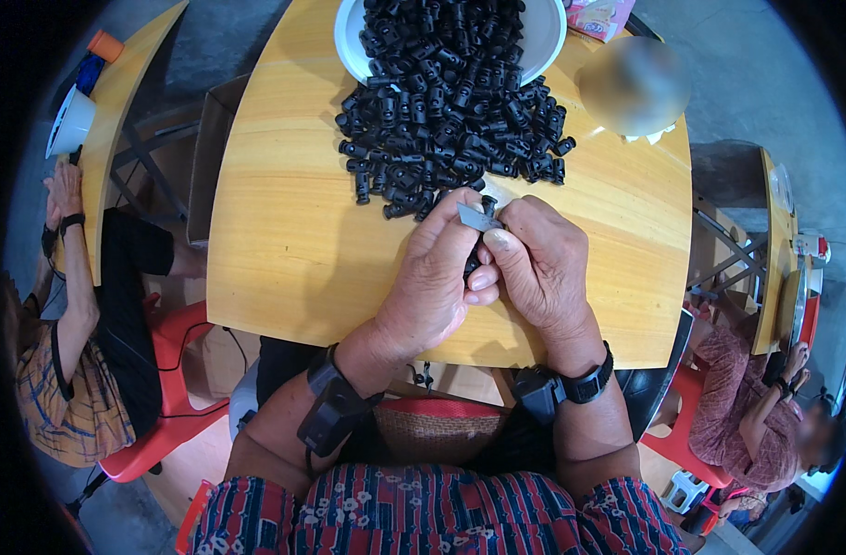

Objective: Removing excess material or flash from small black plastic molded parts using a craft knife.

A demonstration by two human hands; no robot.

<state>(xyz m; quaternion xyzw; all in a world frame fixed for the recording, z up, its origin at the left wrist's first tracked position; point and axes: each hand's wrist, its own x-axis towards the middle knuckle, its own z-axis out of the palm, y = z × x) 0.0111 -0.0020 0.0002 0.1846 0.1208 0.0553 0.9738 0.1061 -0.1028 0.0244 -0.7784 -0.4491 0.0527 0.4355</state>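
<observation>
Above the near half of the wooden table (pixel 284 231), my two hands meet close together. My left hand (pixel 432 277) is closed with its fingers curled round a black plastic cord lock (pixel 472 265), mostly hidden by the fingers. My right hand (pixel 548 264) pinches a small flat metal blade (pixel 478 217) between thumb and bent forefinger. The blade's free end points left, over my left thumb and against the black part. Just beyond my hands lies a heap of black cord locks (pixel 441 129), spilling from a white basin (pixel 351 46) at the far edge.
At the far right of the table are a blurred round thing (pixel 636 88) and a pink package (pixel 598 17). People sit at side tables to the left (pixel 71 398) and right (pixel 747 407), on red chairs. A woven basket-like thing (pixel 437 430) is below the near edge.
</observation>
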